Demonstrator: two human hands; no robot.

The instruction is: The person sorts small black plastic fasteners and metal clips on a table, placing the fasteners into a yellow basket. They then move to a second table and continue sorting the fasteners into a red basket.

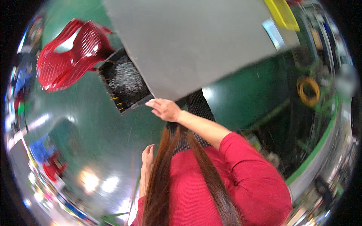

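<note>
My right hand (166, 109) is at the near left corner of a grey tabletop (203, 41), its fingers stretched to the left. It appears to hold nothing; whether it touches the corner I cannot tell. Just beyond the fingertips is a black square bin (126, 81), full of small pale bits or shavings and standing low beside the table's left edge. My left hand (148, 155) hangs lower down by my side, away from the table. Its fingers are loosely extended with nothing visible in them, and long hair covers part of that arm.
A glossy red plastic chair (71, 58) stands left of the bin on the green floor (86, 116). On the table's far right are a yellow tray (283, 15) and a light blue strip-shaped item (273, 34). A coil of yellow hose (308, 91) is at the right.
</note>
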